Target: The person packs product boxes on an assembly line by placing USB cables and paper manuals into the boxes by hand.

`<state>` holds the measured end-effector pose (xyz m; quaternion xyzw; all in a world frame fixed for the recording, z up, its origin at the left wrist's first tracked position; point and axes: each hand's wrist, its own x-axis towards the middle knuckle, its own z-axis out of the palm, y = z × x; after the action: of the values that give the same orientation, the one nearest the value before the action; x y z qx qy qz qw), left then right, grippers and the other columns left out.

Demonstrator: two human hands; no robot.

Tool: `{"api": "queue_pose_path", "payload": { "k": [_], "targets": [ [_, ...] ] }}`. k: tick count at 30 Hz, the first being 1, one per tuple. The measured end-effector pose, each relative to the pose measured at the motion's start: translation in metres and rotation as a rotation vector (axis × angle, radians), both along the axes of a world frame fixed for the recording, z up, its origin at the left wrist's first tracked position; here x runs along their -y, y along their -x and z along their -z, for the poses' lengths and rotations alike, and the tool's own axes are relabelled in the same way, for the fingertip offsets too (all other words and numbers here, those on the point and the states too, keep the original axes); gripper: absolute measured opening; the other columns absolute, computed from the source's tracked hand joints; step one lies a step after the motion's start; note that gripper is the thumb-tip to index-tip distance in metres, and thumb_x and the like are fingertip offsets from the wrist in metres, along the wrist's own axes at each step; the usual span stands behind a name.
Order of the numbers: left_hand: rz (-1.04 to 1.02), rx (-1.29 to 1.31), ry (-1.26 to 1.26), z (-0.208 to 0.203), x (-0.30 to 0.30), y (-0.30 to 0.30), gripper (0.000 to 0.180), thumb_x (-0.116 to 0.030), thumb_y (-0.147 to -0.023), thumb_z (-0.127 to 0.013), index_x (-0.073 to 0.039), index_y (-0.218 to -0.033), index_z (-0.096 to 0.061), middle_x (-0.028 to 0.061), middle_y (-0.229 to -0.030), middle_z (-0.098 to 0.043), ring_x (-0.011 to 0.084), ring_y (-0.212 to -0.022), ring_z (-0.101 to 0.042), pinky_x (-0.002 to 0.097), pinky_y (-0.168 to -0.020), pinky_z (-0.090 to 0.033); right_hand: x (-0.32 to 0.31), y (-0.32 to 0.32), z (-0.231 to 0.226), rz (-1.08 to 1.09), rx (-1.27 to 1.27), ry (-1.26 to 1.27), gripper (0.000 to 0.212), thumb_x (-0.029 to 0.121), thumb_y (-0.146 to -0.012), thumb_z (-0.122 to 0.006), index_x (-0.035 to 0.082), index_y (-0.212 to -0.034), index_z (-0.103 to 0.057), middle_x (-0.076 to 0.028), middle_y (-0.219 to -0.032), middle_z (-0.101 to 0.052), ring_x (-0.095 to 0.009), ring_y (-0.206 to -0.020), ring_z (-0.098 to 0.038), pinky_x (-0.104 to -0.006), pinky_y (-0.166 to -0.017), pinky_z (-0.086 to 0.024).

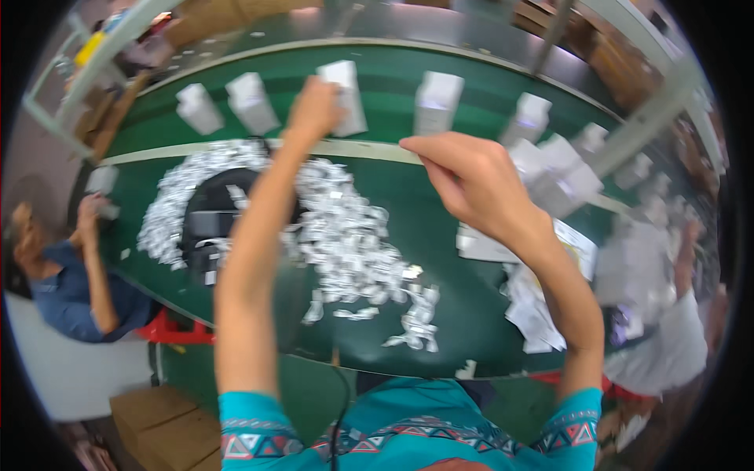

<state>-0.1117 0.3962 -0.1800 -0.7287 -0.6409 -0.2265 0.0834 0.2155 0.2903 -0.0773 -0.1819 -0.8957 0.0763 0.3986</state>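
At the far side of the green work surface, my left hand (316,110) is closed at the left edge of an upright white box (346,98). My right hand (481,179) hovers over the middle right, its fingers pressed together and pointing left; anything held in the pinch is hidden by blur. Just beyond its fingertips another white box (437,102) stands apart from it. Below and between my arms spreads a big heap of small white looped pieces, like bundled cables (349,243). A round black object (206,196) sits within the heap, partly behind my left forearm.
More white boxes (253,104) stand in a row along the far strip, with several clustered boxes (559,174) at right. Papers (534,314) lie near my right forearm. A person (78,267) sits at left, another at right (660,337). A metal post (660,118) rises at far right.
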Motion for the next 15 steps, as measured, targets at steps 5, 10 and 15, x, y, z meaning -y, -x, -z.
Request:
{"api": "queue_pose_path", "payload": {
  "k": [5,10,15],
  "targets": [
    [-0.003,0.001,-0.319,-0.009,0.054,0.006,0.048,-0.004,-0.08,-0.078,-0.005,-0.124,-0.058,0.0223,-0.125,-0.062,0.0447,-0.118,-0.06,0.0506,-0.099,-0.05,0.07,-0.196,-0.023,0.374,0.105,0.705,0.01,0.002,-0.091,-0.078,-0.002,-0.1,-0.08,-0.007,-0.082,-0.075,-0.01,-0.065,-0.064,-0.0262,-0.06,-0.05],
    [0.418,-0.085,0.028,-0.017,0.132,-0.03,0.037,0.006,-0.079,-0.069,-0.001,-0.116,-0.068,0.0234,-0.133,-0.063,0.044,-0.125,-0.059,0.05,-0.105,-0.048,0.134,-0.274,0.032,0.64,0.434,0.697,0.034,0.004,-0.084,-0.081,-0.001,-0.118,-0.075,-0.016,-0.112,-0.072,-0.027,-0.099,-0.07,-0.0363,-0.079,-0.057],
    [0.5,-0.059,0.581,-0.006,0.135,-0.072,0.026,-0.003,-0.081,-0.075,-0.001,-0.106,-0.073,0.0172,-0.115,-0.066,0.0375,-0.117,-0.063,0.0467,-0.101,-0.051,0.182,-0.299,0.091,0.758,0.471,0.209,0.036,-0.004,-0.084,-0.076,-0.002,-0.12,-0.071,-0.018,-0.121,-0.067,-0.035,-0.105,-0.067,-0.0417,-0.091,-0.056]
  ]
}}
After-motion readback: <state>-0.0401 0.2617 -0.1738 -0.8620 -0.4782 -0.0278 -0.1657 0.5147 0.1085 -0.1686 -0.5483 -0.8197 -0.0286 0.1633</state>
